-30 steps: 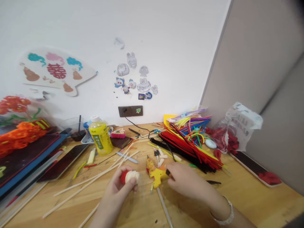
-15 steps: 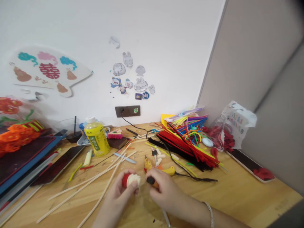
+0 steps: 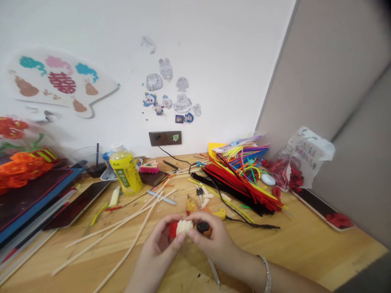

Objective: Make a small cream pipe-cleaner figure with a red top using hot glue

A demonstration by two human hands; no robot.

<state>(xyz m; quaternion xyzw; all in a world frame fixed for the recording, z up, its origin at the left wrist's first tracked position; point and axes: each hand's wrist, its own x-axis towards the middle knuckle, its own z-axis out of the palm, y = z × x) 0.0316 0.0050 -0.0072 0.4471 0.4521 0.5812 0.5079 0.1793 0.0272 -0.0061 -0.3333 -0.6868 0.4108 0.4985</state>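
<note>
My left hand [image 3: 160, 244] is closed around a small red-and-white fuzzy piece [image 3: 185, 227], its white part facing right. In my right hand [image 3: 218, 240] sits a small rounded piece [image 3: 203, 228], black at the end and orange-brown behind. The right thumb and fingertips meet the white part, so the two pieces are side by side; I cannot tell whether they touch. Just beyond the hands lies a yellow hot glue gun [image 3: 220, 213], partly hidden by my right hand. A thin silver rod [image 3: 214, 272] lies below my right wrist.
Pale sticks [image 3: 134, 240] spread across the left of the wooden table. Behind them stand a yellow drink bottle [image 3: 126, 171] and a tablet [image 3: 76, 205]. Red and black pipe cleaners [image 3: 241, 187] are piled back right, near a phone [image 3: 320, 209]. A black cable [image 3: 259, 226] trails there.
My hands have come together. The red-and-white piece moved right, and the right thumb now reaches its white part. The view has tilted slightly down.
</note>
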